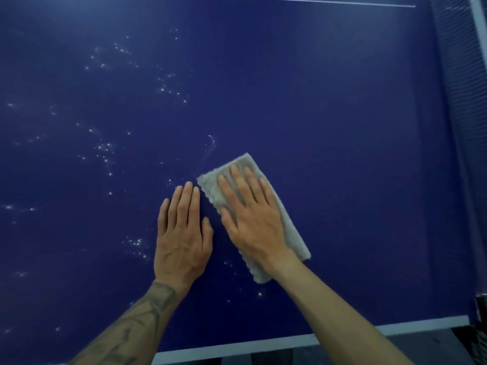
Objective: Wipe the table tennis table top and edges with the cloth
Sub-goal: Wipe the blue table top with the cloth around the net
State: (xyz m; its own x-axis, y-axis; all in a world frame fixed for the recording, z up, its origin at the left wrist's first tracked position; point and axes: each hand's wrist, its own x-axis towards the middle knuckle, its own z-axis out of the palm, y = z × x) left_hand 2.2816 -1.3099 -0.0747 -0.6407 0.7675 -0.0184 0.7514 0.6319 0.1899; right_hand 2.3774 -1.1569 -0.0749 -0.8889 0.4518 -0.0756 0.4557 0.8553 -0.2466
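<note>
The right grip [250, 225], fingers straight, presses the folded grey cloth [210, 191] on the blue, white-speckled worktop [342, 101]; the left grip [181, 233] lies flat beside it.

Dark grey floor [434, 349] below, dim bluish light — mesh net [453, 75] at right

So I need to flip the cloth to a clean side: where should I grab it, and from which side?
Probably pinch the cloth along its bare right long edge, coming from the right: it lies flat and folded, the right hand presses its middle, and the left hand rests beside its left edge.
</note>
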